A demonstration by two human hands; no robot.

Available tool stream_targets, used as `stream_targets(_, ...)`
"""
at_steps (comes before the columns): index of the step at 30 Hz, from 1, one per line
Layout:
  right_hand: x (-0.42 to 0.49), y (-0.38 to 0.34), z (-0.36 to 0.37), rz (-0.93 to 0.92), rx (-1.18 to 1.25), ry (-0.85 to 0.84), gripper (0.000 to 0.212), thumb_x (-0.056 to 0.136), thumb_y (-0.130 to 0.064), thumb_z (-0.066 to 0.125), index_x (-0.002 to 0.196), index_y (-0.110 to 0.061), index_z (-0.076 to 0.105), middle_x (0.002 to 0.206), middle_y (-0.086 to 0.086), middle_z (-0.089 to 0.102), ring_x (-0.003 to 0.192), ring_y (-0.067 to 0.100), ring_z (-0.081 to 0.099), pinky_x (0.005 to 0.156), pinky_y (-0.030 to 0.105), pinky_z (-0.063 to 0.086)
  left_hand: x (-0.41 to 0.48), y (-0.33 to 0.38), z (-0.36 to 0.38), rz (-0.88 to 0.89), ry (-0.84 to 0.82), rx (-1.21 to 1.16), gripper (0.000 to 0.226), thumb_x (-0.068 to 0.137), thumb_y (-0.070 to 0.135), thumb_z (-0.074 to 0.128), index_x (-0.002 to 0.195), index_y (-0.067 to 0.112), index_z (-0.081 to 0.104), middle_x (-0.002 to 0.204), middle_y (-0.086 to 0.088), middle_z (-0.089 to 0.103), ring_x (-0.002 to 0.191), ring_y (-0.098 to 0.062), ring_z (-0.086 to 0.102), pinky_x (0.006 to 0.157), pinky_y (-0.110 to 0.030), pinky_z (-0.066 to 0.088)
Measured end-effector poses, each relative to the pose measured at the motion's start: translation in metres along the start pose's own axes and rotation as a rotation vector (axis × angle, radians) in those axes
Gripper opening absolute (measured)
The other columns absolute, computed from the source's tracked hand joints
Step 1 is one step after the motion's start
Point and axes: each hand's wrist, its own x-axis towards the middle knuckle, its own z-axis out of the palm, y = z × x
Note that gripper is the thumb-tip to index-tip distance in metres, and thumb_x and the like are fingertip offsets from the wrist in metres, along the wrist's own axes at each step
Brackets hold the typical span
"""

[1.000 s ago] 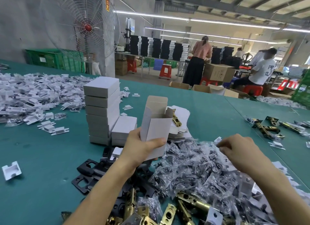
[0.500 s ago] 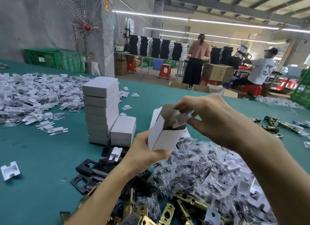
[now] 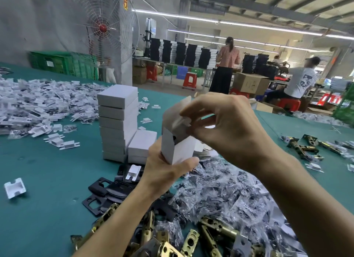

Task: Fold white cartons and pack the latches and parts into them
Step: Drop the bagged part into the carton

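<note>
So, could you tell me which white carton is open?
The carton gripped in the left hand: its top flaps stand open, while the stacked cartons behind are all closed.

A carton [image 3: 178, 150] was held over the bench [image 3: 47, 170], just right of a stack [image 3: 117, 122]. Beneath it bags [image 3: 220, 191] were heaped, latches [image 3: 147, 231] were strewn in front, and inserts [image 3: 34, 103] were piled far left.

One head-worn wide-angle view, facing forward and down, close over the near part of the green table [image 3: 47, 170]
</note>
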Motion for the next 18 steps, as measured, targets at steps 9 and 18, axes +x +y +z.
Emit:
stream_targets(9,-0.004,0.008,0.002,-0.039,-0.172,0.231,0.025,0.084,-0.002,0.074,0.106,-0.013,0.076,0.085,0.001,0.076,0.079,0.014,0.07,0.071,0.035,0.055,0.002,-0.005,-0.001,0.0,0.07,0.081,0.04,0.074,0.004,0.085,0.105,0.02,0.065,0.086,0.017,0.069,0.083,-0.003,0.066,0.066,-0.026,0.059)
stream_targets(18,0.008,0.011,0.018,0.089,-0.423,-0.049,0.049,0.09,-0.009,0.06,0.127,-0.026,0.033,0.085,0.008,0.065,0.078,0.039,0.058,0.065,0.048,0.053,0.004,-0.01,0.0,0.01,0.1,0.234,0.04,0.069,0.03,0.079,0.105,0.033,0.063,0.084,0.008,0.066,0.073,-0.01,0.062,0.057,-0.018,0.047)
